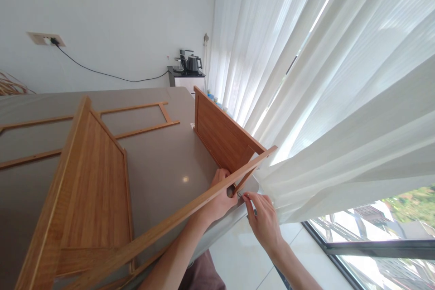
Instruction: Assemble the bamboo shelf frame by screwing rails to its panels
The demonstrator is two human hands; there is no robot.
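Right hand (263,217): thumb and forefinger pinched together on a thin metallic piece (239,195) at the frame's lower right corner. Left hand (220,201): fingers curled about the same corner, partly hidden by the long rail (190,205); cannot tell how firmly they close. The wooden frame stands on the grey table (163,163), at its near right edge; the rail crosses the near side in front of two upright panels, the right panel (220,127) beside the hands and the left panel (98,181) well apart from them. Slim wooden rails (146,130), joined by a crosspiece, lie flat at far left. Beyond the table's far edge, a kettle (194,63) sits on a cabinet (187,84). White curtains (288,99) hang at right.
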